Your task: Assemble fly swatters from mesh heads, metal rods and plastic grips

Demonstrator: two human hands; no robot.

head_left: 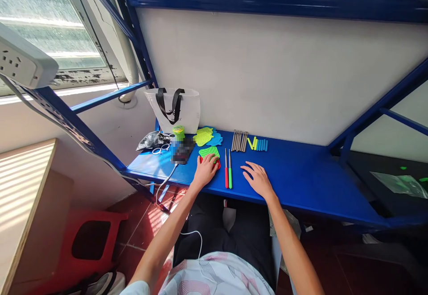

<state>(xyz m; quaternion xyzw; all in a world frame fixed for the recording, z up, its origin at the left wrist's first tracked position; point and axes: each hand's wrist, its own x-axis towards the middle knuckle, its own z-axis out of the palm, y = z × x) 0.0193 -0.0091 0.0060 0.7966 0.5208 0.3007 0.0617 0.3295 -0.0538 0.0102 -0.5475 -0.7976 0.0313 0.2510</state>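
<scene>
One green mesh piece (pixel 207 151), left of two tools (pixel 230 176), is overlapped by the left hand (pixel 206 170) — its grip cannot be told — and, at right, the right hand (pixel 257 177) is spread wide.

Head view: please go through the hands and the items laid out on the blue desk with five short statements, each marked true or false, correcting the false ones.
1. The left hand is at the green piece. True.
2. The right hand grips the green-handled tool. False: it is apart from that tool, to its right, with no item visible in it.
3. The red-handled tool lies left of the green-handled one. True.
4. The blue sticks lie left of the grey rods. False: they lie to the right of them.
5. A whitish bag with black handles stands at the desk's back left. True.
</scene>
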